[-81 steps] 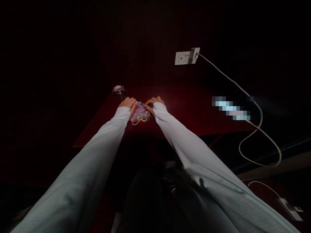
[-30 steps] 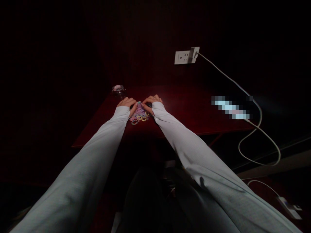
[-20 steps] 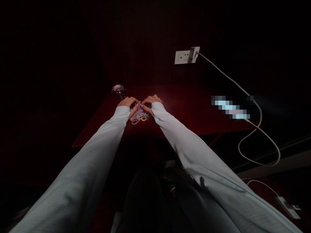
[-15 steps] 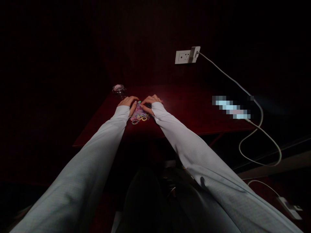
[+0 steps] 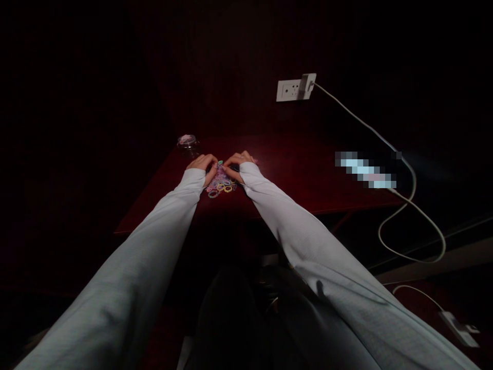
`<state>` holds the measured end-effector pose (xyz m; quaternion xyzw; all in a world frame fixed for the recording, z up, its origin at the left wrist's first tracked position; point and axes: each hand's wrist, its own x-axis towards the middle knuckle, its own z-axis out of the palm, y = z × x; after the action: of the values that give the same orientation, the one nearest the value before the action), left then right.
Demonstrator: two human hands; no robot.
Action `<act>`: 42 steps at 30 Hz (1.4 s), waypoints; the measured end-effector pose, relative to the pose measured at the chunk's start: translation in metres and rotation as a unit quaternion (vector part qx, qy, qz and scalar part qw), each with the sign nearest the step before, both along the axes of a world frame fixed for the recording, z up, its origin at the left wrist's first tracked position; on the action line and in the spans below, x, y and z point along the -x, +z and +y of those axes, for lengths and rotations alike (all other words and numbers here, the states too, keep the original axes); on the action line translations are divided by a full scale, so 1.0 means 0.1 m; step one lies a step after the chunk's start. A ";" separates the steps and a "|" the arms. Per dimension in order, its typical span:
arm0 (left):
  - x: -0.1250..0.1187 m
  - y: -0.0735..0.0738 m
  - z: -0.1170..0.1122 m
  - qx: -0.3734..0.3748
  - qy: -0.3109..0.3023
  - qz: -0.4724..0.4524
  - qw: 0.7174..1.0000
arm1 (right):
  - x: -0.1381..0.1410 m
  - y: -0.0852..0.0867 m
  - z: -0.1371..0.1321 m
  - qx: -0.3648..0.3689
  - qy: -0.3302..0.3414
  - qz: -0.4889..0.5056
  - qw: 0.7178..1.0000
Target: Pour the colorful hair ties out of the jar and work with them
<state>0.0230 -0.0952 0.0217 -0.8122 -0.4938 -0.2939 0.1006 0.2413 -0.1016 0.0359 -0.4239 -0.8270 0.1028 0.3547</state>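
Table (image 5: 298, 177); right hand (image 5: 239, 161) now nearer left hand (image 5: 204, 163); rings (image 5: 220, 181) between

A white cable (image 5: 365, 124) (loosely looped) runs from a wall socket (image 5: 287, 91).

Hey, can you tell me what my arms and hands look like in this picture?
Your left sleeve and right sleeve are long, pale grey and loosely creased, reaching the wrists. The right one has a small dark patch, perhaps a shadow. No lettering shows on either. Your left hand and right hand are ungloved; any jewellery is too small to confirm.
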 end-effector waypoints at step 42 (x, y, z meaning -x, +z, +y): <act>-0.12 0.09 -0.20 -0.017 0.006 -0.002 1.000 | 0.04 -0.07 0.11 0.015 -0.025 -0.028 0.999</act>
<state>0.0348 -0.1152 0.0311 -0.8069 -0.4935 -0.3037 0.1148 0.2372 -0.0907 0.0285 -0.4520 -0.8243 0.0945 0.3274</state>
